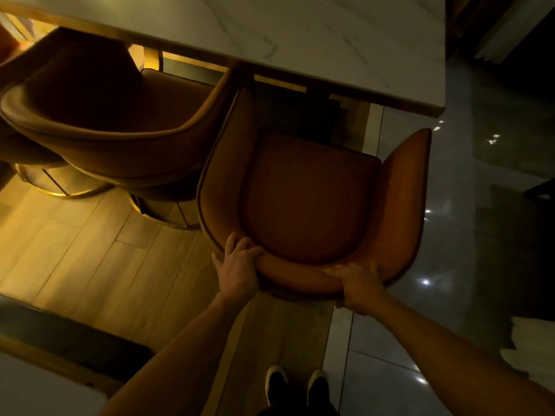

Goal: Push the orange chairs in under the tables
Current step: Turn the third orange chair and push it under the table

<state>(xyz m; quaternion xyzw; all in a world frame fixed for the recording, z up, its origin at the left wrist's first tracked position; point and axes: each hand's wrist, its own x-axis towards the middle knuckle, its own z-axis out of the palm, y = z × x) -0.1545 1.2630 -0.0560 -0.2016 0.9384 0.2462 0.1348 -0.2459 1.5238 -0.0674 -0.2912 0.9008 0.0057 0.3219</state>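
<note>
Both hands on the back of the orange chair (309, 199) nearest the person. Left hand (237, 265) is clamped on the left end of the backrest rim, thumb over the top, fingers down the outside. Right hand (357, 286) is clamped on the rim further right, fingers wrapped over the padded edge.

Chair sits at the right end of the marble-top table (345, 34), facing it. Seat front is just about level w/ the table edge, most of the seat not yet under. It's also a bit skewed: right arm tip pokes out past the table's corner toward the tiled floor (450, 235).

Second chair (114, 121) just left of it, sides nearly touching. Its front is tucked under the table edge, so prob. done or close to it.

Progress est.: one chair in, this one partway. Left to do: straighten it, push fwd until seat is under the top. Watch the gap w/ the neighbour chair. Other tables/chairs not visible enough to judge.
</note>
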